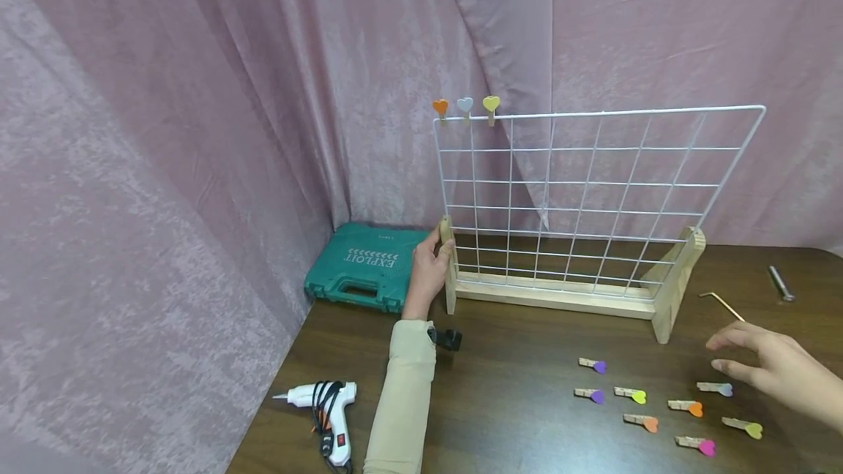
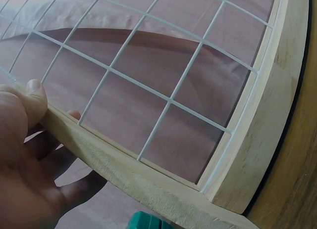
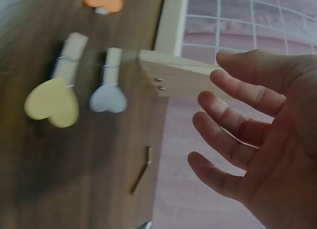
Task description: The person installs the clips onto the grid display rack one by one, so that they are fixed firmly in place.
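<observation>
My left hand (image 1: pixel 426 273) grips the left wooden upright (image 1: pixel 451 297) of a stand, thumb on the near side and fingers round behind. Mounted in this stand is a white wire grid (image 1: pixel 602 113). Heart-topped clothespins in orange (image 1: pixel 440 107), pale blue (image 1: pixel 465 104) and yellow (image 1: pixel 491 104) sit at the left end of its top wire. My right hand (image 1: pixel 777 360) hovers empty at the right, fingers spread and slightly bent. Near it on the table lie several more heart clothespins, among them a pale blue one (image 3: pixel 109 93), a yellow one (image 3: pixel 54 103) and a pink one (image 1: pixel 706 448).
A green tool case (image 1: pixel 329 269) lies left of the stand. In front of it is a white glue gun (image 1: pixel 339 423) with its cord wrapped round. A hex key (image 1: pixel 723 306) and a bolt (image 1: pixel 781 284) lie at the right. Pink curtains (image 1: pixel 263 130) hang behind and left.
</observation>
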The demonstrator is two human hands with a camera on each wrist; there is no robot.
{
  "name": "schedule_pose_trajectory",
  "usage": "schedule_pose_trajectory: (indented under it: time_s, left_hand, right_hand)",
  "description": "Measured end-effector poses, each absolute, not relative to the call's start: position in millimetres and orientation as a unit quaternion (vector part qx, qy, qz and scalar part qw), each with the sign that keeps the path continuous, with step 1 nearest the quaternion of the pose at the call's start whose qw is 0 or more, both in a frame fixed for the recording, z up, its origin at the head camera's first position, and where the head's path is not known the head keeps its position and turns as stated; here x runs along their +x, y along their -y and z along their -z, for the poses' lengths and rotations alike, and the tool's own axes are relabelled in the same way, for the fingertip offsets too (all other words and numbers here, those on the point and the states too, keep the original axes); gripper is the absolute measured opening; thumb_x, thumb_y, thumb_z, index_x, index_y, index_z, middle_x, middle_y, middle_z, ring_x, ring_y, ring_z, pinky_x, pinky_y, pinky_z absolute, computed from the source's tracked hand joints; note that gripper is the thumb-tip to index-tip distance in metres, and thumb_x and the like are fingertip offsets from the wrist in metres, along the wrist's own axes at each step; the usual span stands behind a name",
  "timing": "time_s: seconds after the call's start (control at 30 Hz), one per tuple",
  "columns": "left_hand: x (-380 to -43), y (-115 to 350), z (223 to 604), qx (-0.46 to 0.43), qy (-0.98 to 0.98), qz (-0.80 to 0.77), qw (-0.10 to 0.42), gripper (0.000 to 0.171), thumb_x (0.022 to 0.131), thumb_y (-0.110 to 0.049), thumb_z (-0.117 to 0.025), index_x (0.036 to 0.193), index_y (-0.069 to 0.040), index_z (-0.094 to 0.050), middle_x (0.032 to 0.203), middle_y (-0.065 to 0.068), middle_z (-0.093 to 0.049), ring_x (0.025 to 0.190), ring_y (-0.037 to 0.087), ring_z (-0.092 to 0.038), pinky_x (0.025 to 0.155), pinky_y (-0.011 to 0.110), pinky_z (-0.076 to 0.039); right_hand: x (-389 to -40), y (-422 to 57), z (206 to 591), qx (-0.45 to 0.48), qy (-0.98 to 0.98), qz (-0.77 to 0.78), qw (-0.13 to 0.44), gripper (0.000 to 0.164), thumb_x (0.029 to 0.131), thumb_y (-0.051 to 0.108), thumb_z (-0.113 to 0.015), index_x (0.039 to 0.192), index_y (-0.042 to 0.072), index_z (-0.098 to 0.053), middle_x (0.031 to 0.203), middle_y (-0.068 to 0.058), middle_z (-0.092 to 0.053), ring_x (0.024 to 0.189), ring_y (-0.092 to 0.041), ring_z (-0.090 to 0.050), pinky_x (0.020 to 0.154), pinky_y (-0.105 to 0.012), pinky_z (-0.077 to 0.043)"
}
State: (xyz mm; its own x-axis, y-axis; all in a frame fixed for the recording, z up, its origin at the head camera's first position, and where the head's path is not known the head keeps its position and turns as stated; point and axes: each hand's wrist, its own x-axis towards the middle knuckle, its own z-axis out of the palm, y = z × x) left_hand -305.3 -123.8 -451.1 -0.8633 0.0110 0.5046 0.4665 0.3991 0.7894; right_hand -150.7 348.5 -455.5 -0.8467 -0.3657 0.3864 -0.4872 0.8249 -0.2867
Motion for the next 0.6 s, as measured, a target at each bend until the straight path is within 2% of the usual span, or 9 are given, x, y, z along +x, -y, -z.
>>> schedule_pose_trajectory:
  time_s: [0.17, 0.27, 0.47, 0.6]
  left_hand:
    - [-305.1, 123.3, 452.0, -0.159, 0.795, 0.544, 0.216, 0.043, 0.094, -0.021, -0.055, 0.133, -0.006, -0.049, 0.114, 0.016, -0.062, 0.099, 0.024, -0.061, 0.08, 0.035, -0.051]
    - [-305.1, 123.5, 452.8, -0.164, 0.789, 0.551, 0.216, 0.042, 0.094, -0.021, -0.054, 0.134, -0.007, -0.049, 0.113, 0.015, -0.063, 0.096, 0.025, -0.062, 0.079, 0.037, -0.052]
    - [-304.8, 124.1, 453.2, -0.164, 0.794, 0.542, 0.22, 0.042, 0.094, -0.024, -0.055, 0.133, -0.011, -0.051, 0.113, 0.014, -0.064, 0.098, 0.024, -0.061, 0.08, 0.039, -0.051]
    - [-304.6, 123.8, 453.8, -0.172, 0.795, 0.534, 0.232, 0.043, 0.094, -0.025, -0.054, 0.134, -0.013, -0.05, 0.112, 0.01, -0.065, 0.097, 0.021, -0.061, 0.078, 0.036, -0.052]
  right_hand:
    - [-148.8, -355.5, 472.9, 0.25, 0.943, -0.168, 0.145, 0.036, 0.053, 0.01, -0.085, 0.082, 0.019, -0.066, 0.085, 0.02, -0.056, 0.078, 0.007, -0.05, 0.057, -0.019, -0.041]
    - [-148.0, -358.0, 479.5, 0.255, 0.95, -0.142, 0.115, 0.037, 0.051, 0.011, -0.085, 0.082, 0.018, -0.067, 0.084, 0.016, -0.056, 0.075, 0.005, -0.05, 0.055, -0.023, -0.043]
    - [-150.5, -359.2, 481.7, 0.208, 0.971, -0.12, 0.006, 0.032, 0.057, 0.013, -0.083, 0.085, 0.016, -0.067, 0.086, 0.008, -0.056, 0.077, -0.013, -0.055, 0.06, -0.037, -0.048]
    - [-151.8, -358.9, 481.7, 0.18, 0.976, -0.121, -0.025, 0.031, 0.057, 0.011, -0.082, 0.084, 0.018, -0.067, 0.086, 0.007, -0.055, 0.079, -0.02, -0.055, 0.06, -0.042, -0.047]
